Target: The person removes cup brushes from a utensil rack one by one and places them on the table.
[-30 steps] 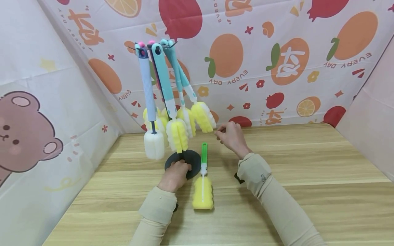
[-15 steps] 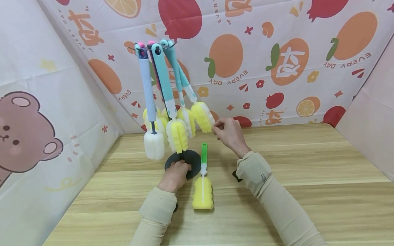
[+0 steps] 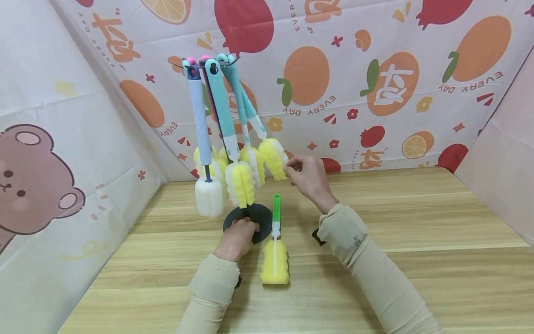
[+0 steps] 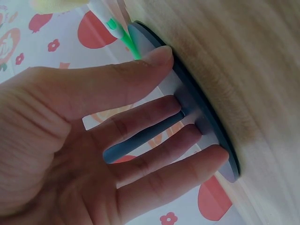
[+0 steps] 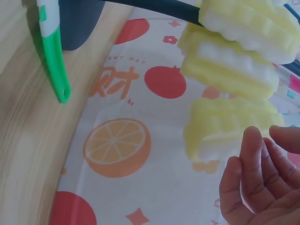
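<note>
My left hand (image 3: 238, 239) rests its fingertips on the round dark base (image 3: 263, 218) of a stand, fingers nearly straight and spread in the left wrist view. Sponge bottle brushes hang by their handles from the stand's top. My right hand (image 3: 310, 178) is at the lower right side of a teal-handled brush with a yellow and white sponge head (image 3: 273, 159). In the right wrist view its fingers (image 5: 253, 161) are loosely bent, the thumb apart from them, overlapping that sponge head. Nothing shows gripped in it.
A green-handled brush with a yellow sponge head (image 3: 274, 262) lies on the wooden table (image 3: 409, 222), right of the base. A white-sponge brush (image 3: 209, 198) hangs at the left of the stand. Fruit-printed cloth (image 3: 308, 102) hangs behind.
My right hand has moved a little left, up to the rightmost hanging sponge head. The left hand stays on the base, and the brushes hang as before.
</note>
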The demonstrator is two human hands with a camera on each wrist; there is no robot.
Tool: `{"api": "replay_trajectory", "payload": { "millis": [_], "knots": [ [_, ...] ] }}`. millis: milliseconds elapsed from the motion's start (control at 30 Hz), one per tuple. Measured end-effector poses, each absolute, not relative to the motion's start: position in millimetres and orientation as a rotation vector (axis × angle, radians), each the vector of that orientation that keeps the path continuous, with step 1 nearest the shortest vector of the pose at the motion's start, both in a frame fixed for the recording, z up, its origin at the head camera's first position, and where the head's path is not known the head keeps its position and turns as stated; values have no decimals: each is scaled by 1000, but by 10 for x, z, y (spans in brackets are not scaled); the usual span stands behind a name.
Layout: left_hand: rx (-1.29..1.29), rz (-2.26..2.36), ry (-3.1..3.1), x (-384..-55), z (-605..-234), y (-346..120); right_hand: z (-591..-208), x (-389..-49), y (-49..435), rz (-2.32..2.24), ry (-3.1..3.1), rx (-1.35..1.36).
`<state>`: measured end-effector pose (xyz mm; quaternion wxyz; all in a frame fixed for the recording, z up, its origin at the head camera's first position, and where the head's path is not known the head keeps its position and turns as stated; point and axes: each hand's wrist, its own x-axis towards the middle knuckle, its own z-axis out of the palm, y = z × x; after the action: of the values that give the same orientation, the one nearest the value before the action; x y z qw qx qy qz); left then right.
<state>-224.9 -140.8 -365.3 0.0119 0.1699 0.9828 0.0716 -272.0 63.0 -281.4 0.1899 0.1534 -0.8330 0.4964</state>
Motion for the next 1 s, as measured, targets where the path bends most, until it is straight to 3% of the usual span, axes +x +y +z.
{"api": "replay_trajectory", "payload": {
  "millis": [1000],
  "knots": [
    [517, 223, 3059, -2250, -3648, -1405, -2641, -2640, 432, 1484, -2208, 570]
  ]
}}
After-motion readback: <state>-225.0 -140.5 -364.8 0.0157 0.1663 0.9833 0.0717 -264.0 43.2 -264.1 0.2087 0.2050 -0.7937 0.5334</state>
